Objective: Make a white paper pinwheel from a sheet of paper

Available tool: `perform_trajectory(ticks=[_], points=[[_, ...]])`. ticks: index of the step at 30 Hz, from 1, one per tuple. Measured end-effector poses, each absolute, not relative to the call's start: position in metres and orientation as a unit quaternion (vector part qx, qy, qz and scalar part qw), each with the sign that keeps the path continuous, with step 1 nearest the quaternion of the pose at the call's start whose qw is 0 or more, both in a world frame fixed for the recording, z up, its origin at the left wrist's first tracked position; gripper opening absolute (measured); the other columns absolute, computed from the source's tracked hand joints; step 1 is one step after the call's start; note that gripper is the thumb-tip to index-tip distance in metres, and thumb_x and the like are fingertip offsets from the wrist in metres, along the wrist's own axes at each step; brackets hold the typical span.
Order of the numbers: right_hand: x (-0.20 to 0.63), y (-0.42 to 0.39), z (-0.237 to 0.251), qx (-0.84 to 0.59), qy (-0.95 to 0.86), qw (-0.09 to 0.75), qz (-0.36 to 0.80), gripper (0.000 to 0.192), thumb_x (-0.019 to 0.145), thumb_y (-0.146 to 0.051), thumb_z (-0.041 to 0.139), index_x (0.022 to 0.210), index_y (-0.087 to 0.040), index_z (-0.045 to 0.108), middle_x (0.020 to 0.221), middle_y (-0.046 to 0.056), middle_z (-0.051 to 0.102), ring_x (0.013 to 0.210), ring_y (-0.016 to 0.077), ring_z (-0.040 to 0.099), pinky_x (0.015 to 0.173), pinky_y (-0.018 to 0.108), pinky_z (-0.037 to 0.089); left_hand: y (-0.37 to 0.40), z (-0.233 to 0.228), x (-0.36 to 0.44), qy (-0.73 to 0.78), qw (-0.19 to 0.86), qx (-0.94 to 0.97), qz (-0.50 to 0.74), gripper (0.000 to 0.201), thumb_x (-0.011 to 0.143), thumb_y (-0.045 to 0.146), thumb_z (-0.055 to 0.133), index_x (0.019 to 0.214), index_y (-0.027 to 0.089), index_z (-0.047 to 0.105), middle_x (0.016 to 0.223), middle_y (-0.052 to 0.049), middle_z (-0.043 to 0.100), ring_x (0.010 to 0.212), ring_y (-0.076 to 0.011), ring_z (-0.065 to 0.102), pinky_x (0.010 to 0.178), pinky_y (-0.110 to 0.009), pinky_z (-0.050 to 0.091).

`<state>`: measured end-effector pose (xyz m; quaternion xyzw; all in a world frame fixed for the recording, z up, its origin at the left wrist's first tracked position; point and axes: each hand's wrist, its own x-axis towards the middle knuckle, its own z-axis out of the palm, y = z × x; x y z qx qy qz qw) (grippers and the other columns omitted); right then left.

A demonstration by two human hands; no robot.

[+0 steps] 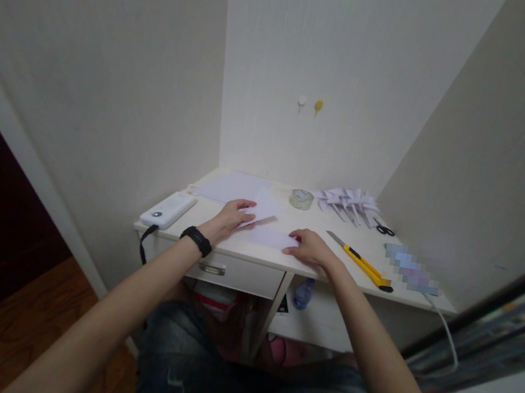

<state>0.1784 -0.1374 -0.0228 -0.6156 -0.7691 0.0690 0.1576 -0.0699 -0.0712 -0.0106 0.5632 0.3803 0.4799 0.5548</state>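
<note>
My left hand [233,216], with a black band on its wrist, grips a piece of white paper [264,216] between thumb and fingers, its far edge lifted off the desk. A second white paper [268,237] lies flat near the desk's front edge. At its right end my right hand [308,247] pinches the paper with thumb and fingers. More white sheets [234,185] are spread behind my left hand. To the right of my right hand rests a yellow utility knife [365,265] with its blade out.
On the white desk [311,222] stand a roll of clear tape [301,199], folded white paper pieces [350,204], black-handled scissors [383,229], a blurred phone [411,269] with a cable, and a white device [169,208]. A bottle [303,293] sits on the shelf below. Walls enclose the desk.
</note>
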Motion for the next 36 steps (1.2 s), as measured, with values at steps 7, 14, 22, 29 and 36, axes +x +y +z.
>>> perform_trajectory(ticks=[7,14,22,29,36], points=[[0.211,-0.150,-0.029,-0.600,-0.738,0.275,0.142,0.037,0.063,-0.038,0.079,0.089,-0.014,0.069,0.088,0.008,0.071,0.078,0.0210,0.060,0.069,0.030,0.043,-0.047,-0.023,-0.055,0.426,0.448,0.633,0.466,0.053,0.062,0.006,0.077,0.114,0.009,0.066,0.118,-0.016,0.065,0.095,-0.0198,0.063,0.084,-0.032,0.052],[0.245,-0.162,-0.049,-0.572,-0.581,0.523,0.248,0.050,0.053,-0.037,0.084,0.096,-0.018,0.065,0.086,0.000,0.066,0.075,0.0175,0.059,0.064,0.028,0.050,-0.033,-0.028,-0.028,0.433,0.288,0.781,0.346,0.035,0.065,0.017,0.077,0.099,0.012,0.074,0.095,-0.009,0.072,0.090,-0.0226,0.065,0.081,-0.031,0.048],[0.243,-0.169,-0.054,-0.498,-0.416,0.669,0.363,0.080,0.052,-0.034,0.088,0.123,-0.024,0.053,0.095,0.002,0.065,0.058,0.0153,0.067,0.043,0.024,0.053,-0.042,-0.017,0.007,0.397,0.204,0.847,0.290,0.020,0.067,0.013,0.075,0.088,0.013,0.076,0.094,-0.013,0.072,0.095,-0.0282,0.064,0.090,-0.037,0.046],[0.240,-0.171,-0.051,-0.493,-0.439,0.669,0.342,0.087,0.052,-0.037,0.088,0.132,-0.022,0.056,0.067,-0.006,0.058,0.051,0.0138,0.065,0.039,0.019,0.044,-0.055,-0.019,0.003,0.385,0.139,0.870,0.275,0.021,0.072,0.012,0.072,0.092,0.012,0.075,0.104,-0.016,0.070,0.107,-0.0314,0.062,0.100,-0.041,0.043],[0.241,-0.170,-0.050,-0.529,-0.519,0.567,0.361,0.048,0.058,-0.045,0.085,0.094,-0.014,0.077,0.060,0.002,0.067,0.047,0.0109,0.058,0.042,0.021,0.040,-0.073,-0.029,-0.010,0.361,0.265,0.806,0.386,0.035,0.095,0.024,0.047,0.122,0.010,0.063,0.107,-0.014,0.070,0.097,-0.0206,0.062,0.091,-0.035,0.047]])
